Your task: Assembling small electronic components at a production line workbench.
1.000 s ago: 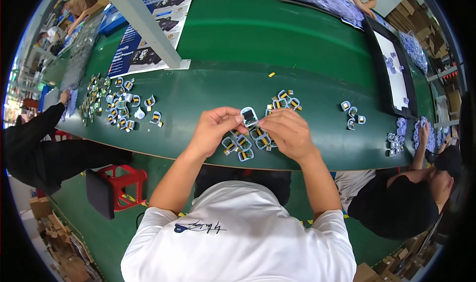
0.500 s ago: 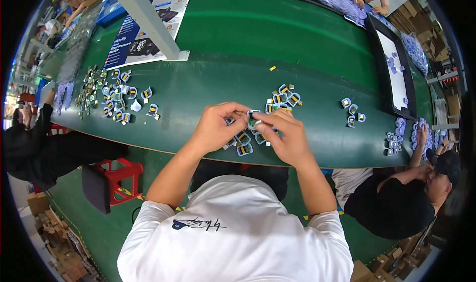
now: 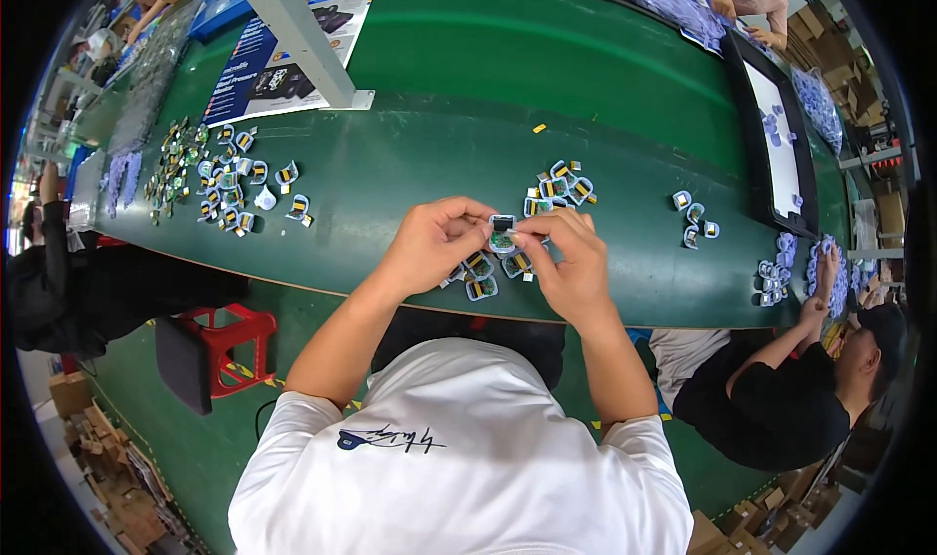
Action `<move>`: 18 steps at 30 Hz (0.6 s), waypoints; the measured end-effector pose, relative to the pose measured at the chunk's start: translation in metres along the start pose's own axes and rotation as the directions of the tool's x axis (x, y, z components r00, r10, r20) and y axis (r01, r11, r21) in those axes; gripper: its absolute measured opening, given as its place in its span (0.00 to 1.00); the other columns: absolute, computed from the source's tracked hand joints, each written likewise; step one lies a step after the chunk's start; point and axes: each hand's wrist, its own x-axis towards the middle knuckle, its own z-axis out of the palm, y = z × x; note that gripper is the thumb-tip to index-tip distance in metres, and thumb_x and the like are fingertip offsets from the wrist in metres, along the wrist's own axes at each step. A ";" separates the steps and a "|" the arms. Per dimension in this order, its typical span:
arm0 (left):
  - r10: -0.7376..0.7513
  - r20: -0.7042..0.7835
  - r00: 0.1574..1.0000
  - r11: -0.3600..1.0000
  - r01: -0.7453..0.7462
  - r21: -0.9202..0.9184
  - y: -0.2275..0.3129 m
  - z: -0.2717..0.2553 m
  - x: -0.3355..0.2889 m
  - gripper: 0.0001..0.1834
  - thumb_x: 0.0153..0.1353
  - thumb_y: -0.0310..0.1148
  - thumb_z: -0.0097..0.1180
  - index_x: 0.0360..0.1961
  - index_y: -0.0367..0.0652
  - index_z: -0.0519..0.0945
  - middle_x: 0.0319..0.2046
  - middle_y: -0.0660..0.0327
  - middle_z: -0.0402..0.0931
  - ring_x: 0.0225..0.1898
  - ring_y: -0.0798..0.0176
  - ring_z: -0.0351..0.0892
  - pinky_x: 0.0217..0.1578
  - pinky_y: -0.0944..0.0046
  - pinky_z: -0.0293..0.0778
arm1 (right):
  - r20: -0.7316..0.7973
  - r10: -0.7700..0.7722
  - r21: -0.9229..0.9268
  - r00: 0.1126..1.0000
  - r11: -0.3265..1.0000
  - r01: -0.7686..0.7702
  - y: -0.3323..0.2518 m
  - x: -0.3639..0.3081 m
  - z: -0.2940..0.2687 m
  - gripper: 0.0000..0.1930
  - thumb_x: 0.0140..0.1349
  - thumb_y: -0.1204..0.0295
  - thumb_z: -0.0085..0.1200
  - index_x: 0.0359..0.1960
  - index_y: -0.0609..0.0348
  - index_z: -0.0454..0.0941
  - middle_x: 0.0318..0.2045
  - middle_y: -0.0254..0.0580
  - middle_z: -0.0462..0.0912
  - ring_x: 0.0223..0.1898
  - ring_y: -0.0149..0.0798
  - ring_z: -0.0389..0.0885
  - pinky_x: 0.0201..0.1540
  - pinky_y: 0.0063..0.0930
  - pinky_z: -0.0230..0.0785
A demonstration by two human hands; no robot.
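Over the near edge of the table, I hold a small light-blue plastic housing [image 3: 502, 243] with a green circuit board and a dark window-like part in it. My left hand [image 3: 429, 245] pinches its left side between thumb and fingers. The thumb and forefinger of my right hand [image 3: 571, 262] close on its right side; what their tips press on is partly hidden. Just below my hands lie several similar housings [image 3: 481, 288], partly covered by my fingers. Another cluster of housings [image 3: 558, 186], with yellow-and-black parts and white tabs, lies beyond my right hand.
To the left are more housings [image 3: 226, 189] and a pile of loose circuit boards [image 3: 178, 160]. A metal post [image 3: 310, 42] stands on a printed sheet [image 3: 256, 77]. Several housings [image 3: 693, 218] and a black-framed panel [image 3: 756, 135] lie right. A co-worker [image 3: 781, 389] sits at right; a red stool [image 3: 229, 345] stands left.
My right fingers have shifted off the front of the housing to its right side, so more of its board and dark part shows. At right, the co-worker's arms have moved.
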 end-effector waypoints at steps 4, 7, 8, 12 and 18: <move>-0.029 0.011 1.000 0.999 0.029 0.020 -0.002 -0.001 -0.002 0.11 0.73 0.25 0.60 0.52 0.30 0.83 0.35 0.61 0.86 0.38 0.74 0.84 0.42 0.71 0.78 | 0.002 -0.041 -0.039 0.999 0.998 0.041 -0.003 0.001 0.003 0.05 0.59 0.76 0.70 0.36 0.54 0.87 0.35 0.33 0.87 0.37 0.38 0.82 0.44 0.33 0.65; -0.010 0.021 1.000 1.000 0.010 -0.018 -0.003 -0.001 -0.002 0.11 0.73 0.24 0.60 0.52 0.29 0.83 0.36 0.61 0.86 0.38 0.74 0.84 0.42 0.71 0.78 | 0.001 -0.112 -0.153 0.994 0.982 0.111 -0.002 0.002 0.006 0.06 0.58 0.76 0.71 0.36 0.53 0.87 0.37 0.31 0.86 0.38 0.38 0.82 0.45 0.33 0.64; -0.009 0.021 1.000 1.000 0.009 -0.017 -0.002 -0.001 -0.002 0.11 0.73 0.24 0.60 0.52 0.29 0.83 0.36 0.61 0.86 0.38 0.74 0.84 0.42 0.71 0.78 | -0.017 -0.132 -0.164 0.991 0.978 0.128 -0.002 0.002 0.007 0.07 0.57 0.76 0.72 0.35 0.52 0.87 0.36 0.31 0.86 0.37 0.37 0.81 0.45 0.33 0.64; -0.018 0.033 0.999 0.999 0.020 -0.043 -0.001 -0.003 -0.003 0.11 0.73 0.24 0.60 0.52 0.29 0.83 0.37 0.60 0.87 0.39 0.73 0.85 0.43 0.71 0.79 | -0.071 -0.156 -0.168 0.985 0.975 0.142 -0.002 0.002 0.013 0.08 0.55 0.75 0.73 0.34 0.53 0.86 0.35 0.31 0.86 0.36 0.36 0.81 0.43 0.34 0.63; 0.013 0.048 0.999 0.995 -0.008 -0.103 -0.013 -0.006 -0.003 0.11 0.69 0.19 0.61 0.52 0.28 0.82 0.42 0.59 0.87 0.43 0.71 0.86 0.47 0.69 0.80 | -0.090 -0.092 -0.132 0.992 0.988 0.080 -0.002 0.000 0.016 0.07 0.57 0.74 0.72 0.36 0.53 0.86 0.34 0.30 0.84 0.38 0.38 0.82 0.43 0.34 0.62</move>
